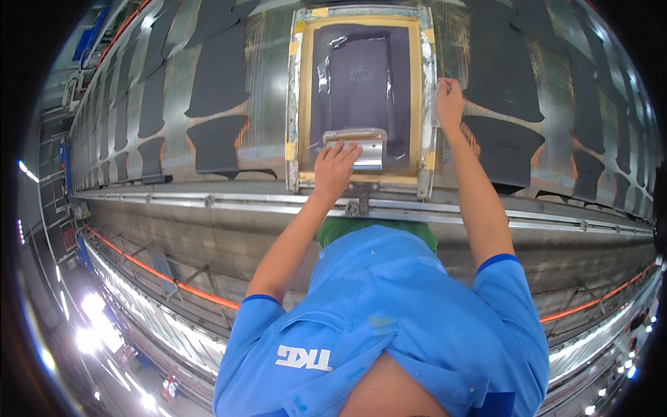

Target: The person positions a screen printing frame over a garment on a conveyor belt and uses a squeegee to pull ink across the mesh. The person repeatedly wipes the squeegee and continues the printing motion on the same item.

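A screen printing frame [293, 115] with light metal bars and yellow tape lies flat in front of me. Dark purple mesh [359, 83] fills its middle, with wet, glossy streaks around a rectangle. Near the frame's close end, a squeegee with a shiny metal holder [369, 156] rests across the mesh. My left hand [338, 167] is closed over the squeegee's left part, fingers on top; the thumb is hidden. At the frame's right bar, my right hand [450, 101] has its fingers closed against the outer edge.
Dark cut fabric pieces [219, 83] lie in rows along the long table on both sides, more dark pieces [504, 142] to the right. A metal rail [264, 203] runs along the table's near edge. Behind me an orange pipe [174, 281] follows another long table.
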A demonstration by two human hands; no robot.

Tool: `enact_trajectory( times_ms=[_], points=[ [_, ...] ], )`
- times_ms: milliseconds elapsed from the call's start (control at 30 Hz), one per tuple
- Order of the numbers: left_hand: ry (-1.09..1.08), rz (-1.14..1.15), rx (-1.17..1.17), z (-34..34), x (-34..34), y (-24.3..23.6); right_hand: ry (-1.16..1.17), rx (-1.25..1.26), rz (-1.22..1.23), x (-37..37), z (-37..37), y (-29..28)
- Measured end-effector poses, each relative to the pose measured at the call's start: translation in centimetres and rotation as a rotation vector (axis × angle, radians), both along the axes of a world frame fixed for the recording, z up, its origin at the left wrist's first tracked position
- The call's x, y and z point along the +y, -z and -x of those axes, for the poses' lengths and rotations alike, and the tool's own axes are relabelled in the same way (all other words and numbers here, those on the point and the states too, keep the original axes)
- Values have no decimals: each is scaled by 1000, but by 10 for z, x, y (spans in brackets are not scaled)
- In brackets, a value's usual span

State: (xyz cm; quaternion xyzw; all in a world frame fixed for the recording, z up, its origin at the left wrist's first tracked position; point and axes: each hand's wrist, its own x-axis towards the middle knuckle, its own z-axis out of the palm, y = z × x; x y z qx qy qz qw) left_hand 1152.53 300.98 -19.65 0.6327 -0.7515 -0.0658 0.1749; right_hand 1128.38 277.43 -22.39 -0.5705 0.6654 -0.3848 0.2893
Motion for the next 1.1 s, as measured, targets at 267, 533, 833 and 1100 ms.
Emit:
enact_trajectory(
  times_ms=[267, 533, 833, 1100],
  points=[
    [-94, -43, 46, -53, -212, -23, 45, 14, -87, 10, -4, -17],
    [-40, 22, -92, -64, -267, -11, 37, -18, -265, 11, -8, -31],
    [-29, 62, -17, -7, -78, -5, 7, -4, -58, 5, -5, -8],
    [-12, 35, 5, 2, -24, -10, 30, -42, -75, 4, 0, -3]
  ],
)
